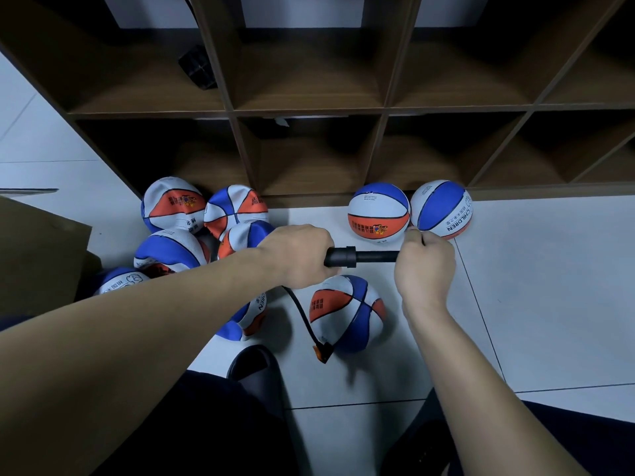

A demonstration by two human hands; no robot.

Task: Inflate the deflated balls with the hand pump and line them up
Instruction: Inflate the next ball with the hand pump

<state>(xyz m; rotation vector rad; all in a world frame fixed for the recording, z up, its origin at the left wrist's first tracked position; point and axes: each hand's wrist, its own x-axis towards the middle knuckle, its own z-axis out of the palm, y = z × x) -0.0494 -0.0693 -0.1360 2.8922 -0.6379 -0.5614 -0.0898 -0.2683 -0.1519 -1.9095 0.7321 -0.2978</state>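
Left hand [297, 255] grips pump [357, 257] barrel, right hand [424, 266] grips its handle. Hose [302, 312] plugged into ball [345, 312] on floor [549, 286]. Flat balls [178, 235] heaped left; two full balls [410, 211] by shelf [309, 111]. Sandal [256, 371] beside hose end.

I see the black hand pump [357, 257] lying crosswise between my two hands, left hand [299, 257] on its barrel end, right hand [424, 266] on its handle end. Its thin black hose [302, 312] runs down to the partly inflated blue, white and orange ball [347, 312] on the pale tiled floor [549, 286] below the pump. Behind it, two round inflated balls [410, 211] sit side by side, touching, against the dark wooden cubby shelf [309, 111]. A heap of slack deflated balls [192, 221] lies to the left, a brown cardboard box [37, 255] further left.
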